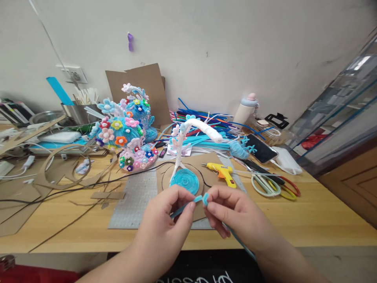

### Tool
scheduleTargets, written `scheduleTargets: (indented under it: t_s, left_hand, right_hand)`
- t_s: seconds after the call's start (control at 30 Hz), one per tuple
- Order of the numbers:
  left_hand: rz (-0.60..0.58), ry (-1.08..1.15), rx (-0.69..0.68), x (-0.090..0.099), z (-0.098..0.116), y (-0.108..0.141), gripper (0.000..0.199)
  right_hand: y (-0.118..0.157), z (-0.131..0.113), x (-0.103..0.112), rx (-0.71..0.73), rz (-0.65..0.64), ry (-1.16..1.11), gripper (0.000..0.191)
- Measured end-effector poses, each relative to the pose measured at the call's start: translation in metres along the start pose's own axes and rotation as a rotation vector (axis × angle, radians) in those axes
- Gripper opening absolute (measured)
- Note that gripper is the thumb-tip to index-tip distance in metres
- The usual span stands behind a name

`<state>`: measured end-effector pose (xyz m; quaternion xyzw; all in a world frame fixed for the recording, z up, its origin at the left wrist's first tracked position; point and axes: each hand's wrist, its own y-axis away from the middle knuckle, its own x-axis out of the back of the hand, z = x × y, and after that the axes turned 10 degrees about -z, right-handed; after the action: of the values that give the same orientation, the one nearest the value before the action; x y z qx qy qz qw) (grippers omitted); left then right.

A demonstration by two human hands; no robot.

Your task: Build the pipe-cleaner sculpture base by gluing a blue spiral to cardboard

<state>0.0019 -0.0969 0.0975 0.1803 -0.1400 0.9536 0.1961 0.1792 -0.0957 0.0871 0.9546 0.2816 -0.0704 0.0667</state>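
At a wooden table [318, 228], left hand [169, 220] and right hand [232, 208] are pinching blue pipe cleaner [198, 199]

White lettering [222, 276] is running across a black surface [188, 261] at the lower edge, cut off and unreadable, while print on the yellow glue gun [220, 170] is showing too small to read. Gridded in fine lines, a gray cutting mat [126, 212] is lying on the table, which is standing against a pale wall [206, 70], with a glass cabinet [350, 82] rising at right. Each hand is keeping a narrow grip, thumb against forefinger, holding the fuzzy strip. Its ends are sitting close together at the fingertips, the one in the right hand curling over; whether they are belonging to one piece or two cannot be told. Just beyond the hands, a blue coil [185, 181] is resting on a cardboard square [159, 179] beside a curved white stem [178, 153].
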Motion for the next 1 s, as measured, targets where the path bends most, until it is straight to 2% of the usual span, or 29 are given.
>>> scheduleTargets:
  t_s: [0.07,0.2,0.27,0.37,0.57,0.73,0.87,1.0]
  left_hand:
    - [-0.005,0.001,-0.002,-0.001,0.0,0.0,0.01]
    - [0.029,0.052,0.009,-0.002,0.0,0.001,0.009]
    - [0.026,0.052,0.019,-0.003,-0.001,0.002,0.009]
    - [0.003,0.016,0.033,-0.005,-0.004,0.001,0.012]
    - [0.033,-0.007,0.042,-0.005,-0.004,-0.002,0.011]
    - [0.015,-0.013,0.015,-0.004,-0.002,0.0,0.011]
    - [0.0,-0.033,-0.003,-0.004,-0.003,0.001,0.012]
    - [-0.003,-0.056,-0.047,-0.002,-0.004,0.001,0.012]
  right_hand:
    - [0.001,0.0,-0.004,0.01,0.061,0.107,0.021]
    - [-0.002,0.004,-0.012,0.157,0.321,0.434,0.013]
    - [-0.003,0.007,-0.013,0.202,0.388,0.519,0.011]
    - [-0.004,0.011,-0.016,0.25,0.386,0.608,0.009]
    - [-0.002,0.01,-0.02,0.332,0.419,0.707,0.012]
    - [0.0,0.008,-0.021,0.312,0.35,0.616,0.015]
    - [0.001,0.008,-0.02,0.175,0.194,0.294,0.023]
    - [-0.001,0.007,-0.018,0.093,0.097,0.053,0.028]
